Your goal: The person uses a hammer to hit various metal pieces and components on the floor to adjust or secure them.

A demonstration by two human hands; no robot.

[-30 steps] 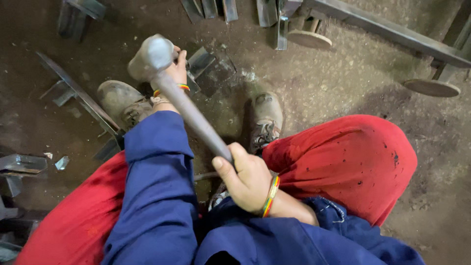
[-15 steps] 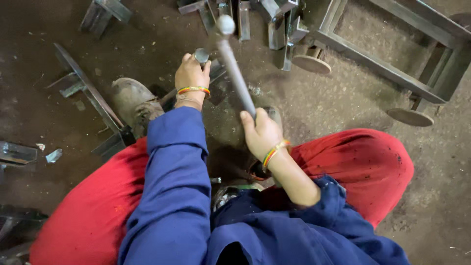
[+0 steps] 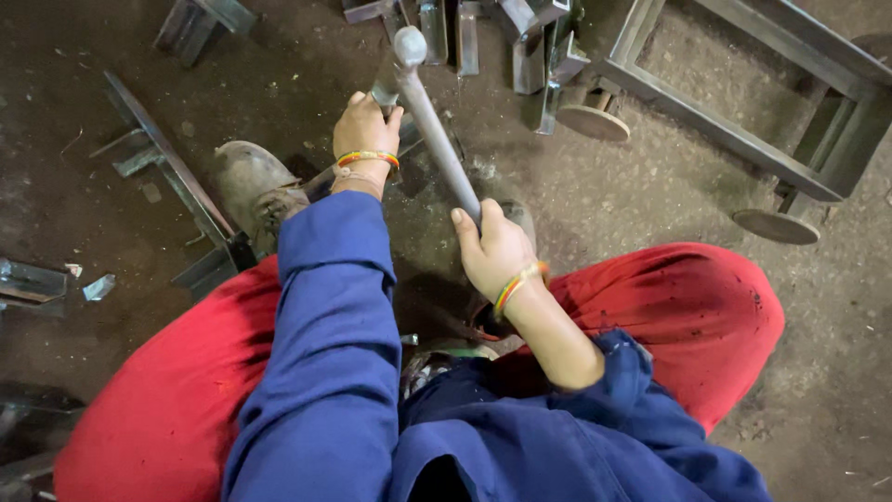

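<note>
From the head camera, my right hand (image 3: 495, 249) wraps its fingers tight round the hammer (image 3: 435, 130) handle, head angled away over the floor. My left hand (image 3: 365, 125) curls closed on a small metal piece (image 3: 383, 93) beside my boot (image 3: 249, 181).

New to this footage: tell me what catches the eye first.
A metal hammer at top centre, gripped by the right hand. Beside its head, the left hand holds a small metal piece on the floor. Bright red trousers fill the lower frame.
</note>
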